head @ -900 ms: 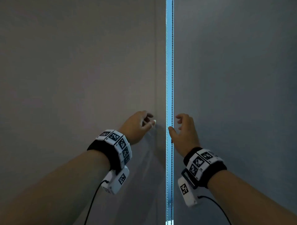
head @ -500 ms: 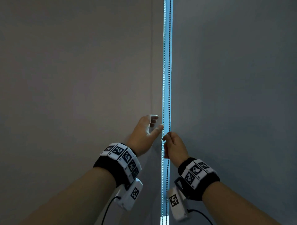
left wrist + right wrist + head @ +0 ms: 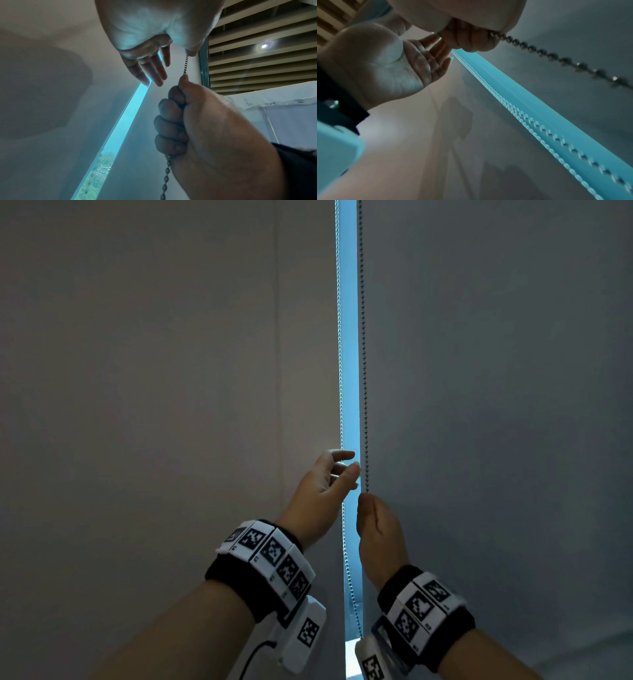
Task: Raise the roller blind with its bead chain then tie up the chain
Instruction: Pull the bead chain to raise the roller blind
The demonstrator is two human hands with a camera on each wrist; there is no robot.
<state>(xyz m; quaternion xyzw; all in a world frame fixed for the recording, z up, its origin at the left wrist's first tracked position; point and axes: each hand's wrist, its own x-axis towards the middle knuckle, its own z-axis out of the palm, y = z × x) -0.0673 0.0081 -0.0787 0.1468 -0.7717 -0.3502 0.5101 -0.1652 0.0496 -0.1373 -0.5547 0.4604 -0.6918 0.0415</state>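
Observation:
A metal bead chain hangs in the bright gap between two lowered blinds, with a left strand (image 3: pixel 340 354) and a right strand (image 3: pixel 365 354). The grey roller blind (image 3: pixel 496 405) fills the right side. My right hand (image 3: pixel 368 503) grips the right strand in a fist, all fingers (image 3: pixel 169 121) curled round it, and the chain (image 3: pixel 165 178) trails out below. In the right wrist view the chain (image 3: pixel 556 57) leaves my curled fingers (image 3: pixel 467 39). My left hand (image 3: pixel 346 469) is just above, fingers (image 3: pixel 149 70) straight and spread, holding nothing, beside the left strand.
A second, beige-grey blind (image 3: pixel 154 405) covers the left side. Through the gap, trees and buildings (image 3: pixel 97 174) show outside. Overhead are a wooden slatted ceiling with a spotlight (image 3: pixel 264 46) and a white blind casing (image 3: pixel 274 94).
My right hand went from open beside the chain to gripping it, and has dropped slightly. My left hand moved right to the gap and stayed open.

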